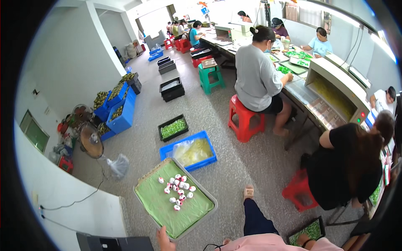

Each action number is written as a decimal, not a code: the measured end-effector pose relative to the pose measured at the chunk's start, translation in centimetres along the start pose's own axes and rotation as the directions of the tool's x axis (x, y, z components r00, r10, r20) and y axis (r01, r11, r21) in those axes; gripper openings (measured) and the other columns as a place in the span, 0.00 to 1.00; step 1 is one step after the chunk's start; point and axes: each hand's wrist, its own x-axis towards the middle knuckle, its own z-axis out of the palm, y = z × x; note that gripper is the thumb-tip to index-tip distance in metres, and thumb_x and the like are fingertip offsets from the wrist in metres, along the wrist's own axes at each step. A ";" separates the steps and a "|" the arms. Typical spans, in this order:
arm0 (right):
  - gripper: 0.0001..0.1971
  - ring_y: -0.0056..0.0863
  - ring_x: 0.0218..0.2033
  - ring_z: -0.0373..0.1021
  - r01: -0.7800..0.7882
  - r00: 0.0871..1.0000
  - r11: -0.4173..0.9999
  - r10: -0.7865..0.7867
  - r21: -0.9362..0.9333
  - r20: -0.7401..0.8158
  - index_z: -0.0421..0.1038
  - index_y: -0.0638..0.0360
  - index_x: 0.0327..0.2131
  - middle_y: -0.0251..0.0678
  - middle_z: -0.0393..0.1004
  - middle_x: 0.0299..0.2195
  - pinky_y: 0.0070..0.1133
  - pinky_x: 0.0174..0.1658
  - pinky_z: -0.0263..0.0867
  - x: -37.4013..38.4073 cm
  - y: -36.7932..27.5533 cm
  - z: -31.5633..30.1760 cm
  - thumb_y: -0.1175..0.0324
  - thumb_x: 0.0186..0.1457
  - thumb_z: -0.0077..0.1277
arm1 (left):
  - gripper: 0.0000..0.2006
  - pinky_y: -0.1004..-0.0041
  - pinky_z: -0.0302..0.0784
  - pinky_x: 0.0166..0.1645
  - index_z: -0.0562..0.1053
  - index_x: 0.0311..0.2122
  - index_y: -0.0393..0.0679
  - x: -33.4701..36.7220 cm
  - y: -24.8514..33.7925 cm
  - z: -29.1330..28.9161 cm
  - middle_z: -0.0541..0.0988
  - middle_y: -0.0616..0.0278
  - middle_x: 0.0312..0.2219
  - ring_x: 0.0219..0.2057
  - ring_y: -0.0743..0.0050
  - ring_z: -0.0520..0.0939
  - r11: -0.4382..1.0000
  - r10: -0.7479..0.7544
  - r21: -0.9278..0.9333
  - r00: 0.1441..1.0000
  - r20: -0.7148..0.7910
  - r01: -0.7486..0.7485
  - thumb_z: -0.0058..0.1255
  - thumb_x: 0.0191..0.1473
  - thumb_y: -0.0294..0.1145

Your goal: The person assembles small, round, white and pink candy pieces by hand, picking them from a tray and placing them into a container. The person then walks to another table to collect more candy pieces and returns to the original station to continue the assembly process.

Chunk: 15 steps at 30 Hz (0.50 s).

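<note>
My left hand (164,239) grips the near edge of a shallow tray (212,201), with its thumb over the rim. Green lining (157,196) covers the tray's inside. A loose cluster of small white pieces with red or pink markings (181,192) lies on the lining, right of its middle. The tray is held above the floor, tilted in view. At the lower right, what appears to be my right hand (305,240) comes out of a pink sleeve, a dark band near the wrist. It overlaps a black tray of green pieces (313,230); its fingers are unclear.
On the floor ahead stand a blue crate with plastic bagging (209,160) and a black tray of green pieces (173,128). Seated people line the workbench (299,94) on the right, on red stools (246,125). A fan (91,140) and stacked blue crates (121,115) stand left.
</note>
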 end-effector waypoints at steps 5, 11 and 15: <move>0.19 0.38 0.40 0.72 0.401 0.916 0.910 -0.400 -0.106 0.032 0.77 0.54 0.36 0.47 0.76 0.37 0.32 0.42 0.67 2.2 -7.1 -12.2 0.52 0.50 0.46 | 0.22 0.65 0.67 0.50 0.64 0.54 0.38 15.2 8.1 11.7 0.72 0.57 0.48 0.47 0.63 0.72 0.540 -0.342 -0.772 0.926 0.163 0.335 0.44 0.56 0.37; 0.17 0.38 0.25 0.74 0.486 0.851 0.856 -0.418 0.176 -0.318 0.77 0.52 0.22 0.39 0.76 0.21 0.35 0.33 0.68 6.2 -23.9 -35.1 0.51 0.46 0.45 | 0.17 0.71 0.73 0.40 0.70 0.46 0.44 26.7 19.8 17.6 0.75 0.66 0.39 0.40 0.73 0.75 0.414 -0.354 -0.766 0.862 0.363 0.492 0.47 0.55 0.41; 0.14 0.45 0.28 0.72 0.722 0.600 0.681 -0.529 0.121 -0.599 0.76 0.56 0.29 0.46 0.75 0.25 0.36 0.35 0.67 1.3 -39.6 -59.8 0.58 0.45 0.48 | 0.17 0.70 0.73 0.41 0.69 0.47 0.43 33.6 24.8 19.9 0.75 0.65 0.39 0.39 0.71 0.76 0.416 -0.399 -0.784 0.868 0.297 0.460 0.48 0.55 0.40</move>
